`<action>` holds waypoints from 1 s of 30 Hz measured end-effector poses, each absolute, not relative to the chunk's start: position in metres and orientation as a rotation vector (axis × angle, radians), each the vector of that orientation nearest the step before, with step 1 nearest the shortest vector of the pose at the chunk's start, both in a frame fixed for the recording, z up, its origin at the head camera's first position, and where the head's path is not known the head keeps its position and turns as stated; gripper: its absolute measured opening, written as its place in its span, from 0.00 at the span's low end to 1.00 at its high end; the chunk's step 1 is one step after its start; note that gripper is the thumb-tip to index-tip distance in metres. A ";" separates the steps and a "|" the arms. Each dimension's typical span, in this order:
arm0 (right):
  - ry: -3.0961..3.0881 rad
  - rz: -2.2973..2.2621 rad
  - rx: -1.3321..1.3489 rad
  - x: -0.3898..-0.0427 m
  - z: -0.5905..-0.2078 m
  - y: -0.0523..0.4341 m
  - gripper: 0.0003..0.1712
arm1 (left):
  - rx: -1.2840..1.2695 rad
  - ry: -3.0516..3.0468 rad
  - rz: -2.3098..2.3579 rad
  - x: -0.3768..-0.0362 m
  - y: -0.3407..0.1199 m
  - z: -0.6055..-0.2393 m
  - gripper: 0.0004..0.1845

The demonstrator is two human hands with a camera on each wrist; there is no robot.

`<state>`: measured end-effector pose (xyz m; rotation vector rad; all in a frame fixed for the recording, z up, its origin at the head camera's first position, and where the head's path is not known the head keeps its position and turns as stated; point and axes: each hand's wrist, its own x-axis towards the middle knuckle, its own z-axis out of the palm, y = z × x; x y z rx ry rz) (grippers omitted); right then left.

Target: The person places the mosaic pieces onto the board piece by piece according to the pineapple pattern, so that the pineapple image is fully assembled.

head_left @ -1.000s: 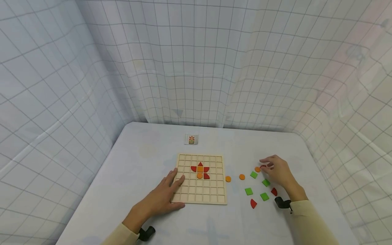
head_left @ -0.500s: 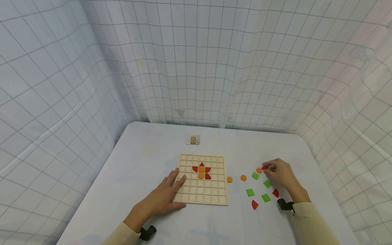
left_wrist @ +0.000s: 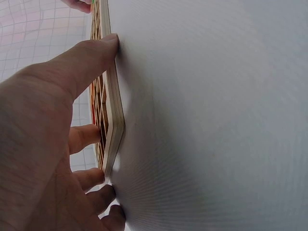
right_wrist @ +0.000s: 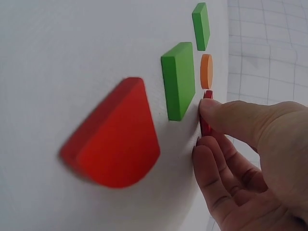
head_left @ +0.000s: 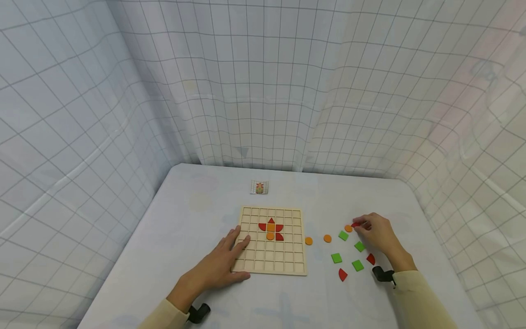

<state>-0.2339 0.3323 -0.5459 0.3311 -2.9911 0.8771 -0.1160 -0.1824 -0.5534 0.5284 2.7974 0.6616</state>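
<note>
I saw right hand (head_left: 380, 235) pinch thin flat red piece (right_wrist: 205, 115) on smooth white table (head_left: 197, 205). Left hand (head_left: 219, 267) lay flat, fingers straight, on wooden grid board (head_left: 283, 262).

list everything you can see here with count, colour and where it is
grid board: 1, pale wood, table centre
pieces in board: 6, four red and two orange, upper middle cells
loose orange discs: 3, right of board
loose green squares: 4, right of board
loose red pieces: 2 lying free, near right wrist
pinched red piece: 1, at right fingertips
pattern card: 1, small, behind board
table: 1, white
left hand: flat on board's left edge
right hand: pinching the red piece
</note>
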 end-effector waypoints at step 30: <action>-2.798 0.965 0.517 -0.225 -0.531 0.275 0.12 | 0.508 2.786 0.639 -0.115 -0.183 -0.552 0.58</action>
